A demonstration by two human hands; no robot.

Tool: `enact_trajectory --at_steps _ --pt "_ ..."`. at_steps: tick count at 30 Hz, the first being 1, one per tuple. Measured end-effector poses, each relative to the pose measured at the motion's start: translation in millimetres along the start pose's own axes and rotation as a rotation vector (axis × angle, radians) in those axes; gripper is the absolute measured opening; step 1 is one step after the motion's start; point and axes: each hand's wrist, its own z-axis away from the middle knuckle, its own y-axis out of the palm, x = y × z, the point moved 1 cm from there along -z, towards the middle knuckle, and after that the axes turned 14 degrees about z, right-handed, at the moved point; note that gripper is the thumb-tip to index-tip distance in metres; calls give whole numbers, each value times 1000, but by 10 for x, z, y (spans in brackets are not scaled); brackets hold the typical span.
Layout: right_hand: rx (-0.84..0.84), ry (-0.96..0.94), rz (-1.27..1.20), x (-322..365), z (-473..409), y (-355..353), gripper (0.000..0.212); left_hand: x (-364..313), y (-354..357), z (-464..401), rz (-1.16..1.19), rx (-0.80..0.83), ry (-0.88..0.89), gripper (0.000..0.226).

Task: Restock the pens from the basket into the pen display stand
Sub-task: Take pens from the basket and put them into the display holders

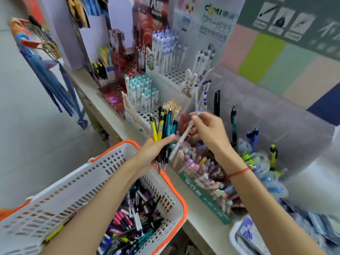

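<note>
Holding spare pens [163, 133] bunched in my left hand [152, 151] grip, I'm pinching one white pen [181, 139] in my right hand [207, 131] to slot into the stand [147, 115].

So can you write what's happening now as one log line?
left hand: grips pen bundle | right hand: pinches white pen | basket: holds pens | stage: sorting at stand

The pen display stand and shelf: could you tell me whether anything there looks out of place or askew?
Nothing looks spilled or damaged. The white display stand has many empty holes, and the left hand grips a mixed bundle of pens while the right hand pinches a pale pen at a slant, not yet slotted.
</note>
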Motion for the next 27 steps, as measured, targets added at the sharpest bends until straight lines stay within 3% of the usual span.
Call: enact_trajectory --at_steps 6,11,14,22,27 --pt "-591 -226 72 51 -360 -605 28 -123 332 -284 65 38 18 24" --pt "-799 -336 105 77 -556 -725 32 -51 413 -367 95 29 2 22" --pt "-790 -309 170 31 -648 -631 27 -29 411 -365 118 30 -2 22" --pt "-557 -300 406 -202 -753 -285 11 -136 339 -355 125 162 -81 26" --pt "-432 -230 598 -107 -772 -317 28 -198 333 -416 165 205 -130 31"
